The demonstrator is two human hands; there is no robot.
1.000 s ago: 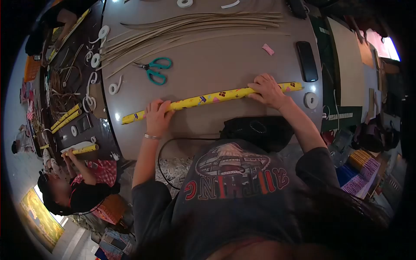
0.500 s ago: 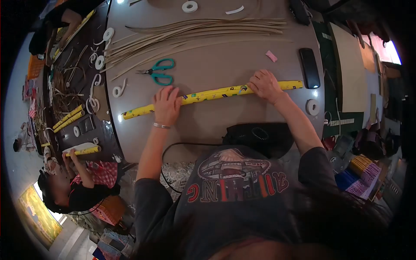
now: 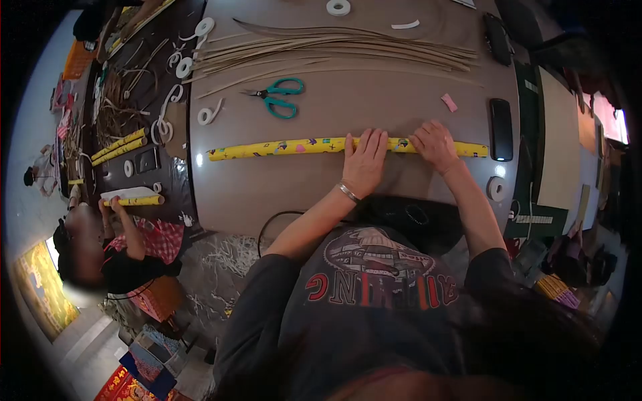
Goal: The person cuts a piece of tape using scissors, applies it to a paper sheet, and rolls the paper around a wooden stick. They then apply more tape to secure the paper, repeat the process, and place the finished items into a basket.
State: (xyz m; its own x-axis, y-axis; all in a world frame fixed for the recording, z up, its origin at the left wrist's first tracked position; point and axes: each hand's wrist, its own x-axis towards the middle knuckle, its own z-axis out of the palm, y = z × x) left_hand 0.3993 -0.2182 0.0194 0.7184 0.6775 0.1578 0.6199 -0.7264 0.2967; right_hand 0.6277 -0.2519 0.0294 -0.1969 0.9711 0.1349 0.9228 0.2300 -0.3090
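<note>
A long, thin yellow roll with a colourful printed pattern lies across the table in front of me. My left hand rests on it right of its middle, fingers stretched out flat over the top. Closer to the right end, my right hand has its fingers curled over the roll. Beyond the roll lie scissors with teal handles, blades apart, and a small pink piece.
Long tan strips stretch across the far table. White tape rolls lie around it, and a black phone at the right. To the left, a co-worker's hands hold a yellow roll at a dark table.
My left hand has slid right along the roll, closer to my right hand, and its fingers have straightened. The roll now lies more level. The whole view has shifted slightly.
</note>
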